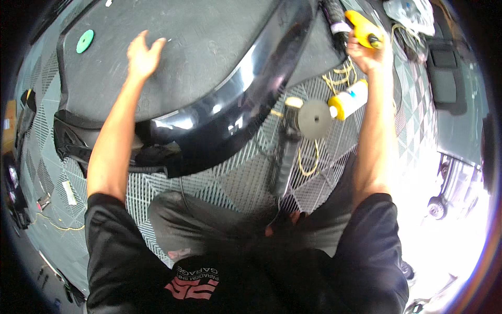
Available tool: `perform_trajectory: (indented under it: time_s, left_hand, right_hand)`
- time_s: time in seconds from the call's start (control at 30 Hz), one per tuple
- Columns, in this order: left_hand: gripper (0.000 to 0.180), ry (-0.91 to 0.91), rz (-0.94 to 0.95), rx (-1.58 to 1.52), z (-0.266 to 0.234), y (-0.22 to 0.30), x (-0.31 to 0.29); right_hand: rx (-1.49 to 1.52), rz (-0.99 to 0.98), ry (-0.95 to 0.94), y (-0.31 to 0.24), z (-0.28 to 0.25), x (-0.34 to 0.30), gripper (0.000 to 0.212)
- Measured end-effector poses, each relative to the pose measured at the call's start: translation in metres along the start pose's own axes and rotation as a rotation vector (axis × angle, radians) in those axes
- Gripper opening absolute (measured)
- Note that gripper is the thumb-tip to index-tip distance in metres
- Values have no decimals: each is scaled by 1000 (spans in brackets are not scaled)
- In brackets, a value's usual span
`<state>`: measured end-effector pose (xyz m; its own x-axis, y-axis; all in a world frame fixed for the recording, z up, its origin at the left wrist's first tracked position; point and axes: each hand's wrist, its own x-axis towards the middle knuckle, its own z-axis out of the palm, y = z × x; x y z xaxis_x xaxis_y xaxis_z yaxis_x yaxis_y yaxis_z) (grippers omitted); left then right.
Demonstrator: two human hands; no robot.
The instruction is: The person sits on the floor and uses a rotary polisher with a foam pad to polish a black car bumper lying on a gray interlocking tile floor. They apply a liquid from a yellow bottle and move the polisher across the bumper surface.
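My right hand [367,55] is closed around a yellow, tapered, bottle-like thing [364,29] with a dark round end, raised at the upper right. On the other side, my left hand [145,55] hovers with fingers apart over a black mat [193,31], holding nothing. A glossy black curved car body panel [230,107] sweeps along the mat's edge between my arms. Below the right hand lies a white bottle with yellow ends [349,99]. Beside it a black power polisher [284,162] rests on the floor, its round grey backing plate [315,120] facing up.
A green disc pad [84,41] lies at the mat's far left. Close to my right hand is a dark cylinder with a pale band [337,23]. Yellowish cord [309,170] loops over the grey floor tiles [219,183]. A clear plastic bag [410,15] sits far right.
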<state>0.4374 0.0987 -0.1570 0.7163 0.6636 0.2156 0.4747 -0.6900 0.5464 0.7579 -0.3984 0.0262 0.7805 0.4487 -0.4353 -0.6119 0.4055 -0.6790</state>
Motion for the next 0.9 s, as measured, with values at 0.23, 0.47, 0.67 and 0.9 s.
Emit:
perform_trajectory:
  time_s: [0.23,0.47,0.67,0.9]
  left_hand:
    - [69,371,-2,34,-246,-109,-205]
    - [84,-28,-704,515,-330,-221,-577]
    - [86,-167,-1189,439,-297,-186,-721]
    - [83,-86,-894,374,-273,-164,-685]
  right_hand:
    - [29,52,29,103,-29,-125,68]
    - [-243,-113,252,104,-48,-147,65]
    - [-231,-165,275,118,-75,-110,71]
    - [-381,-259,376,138,-100,-92,86]
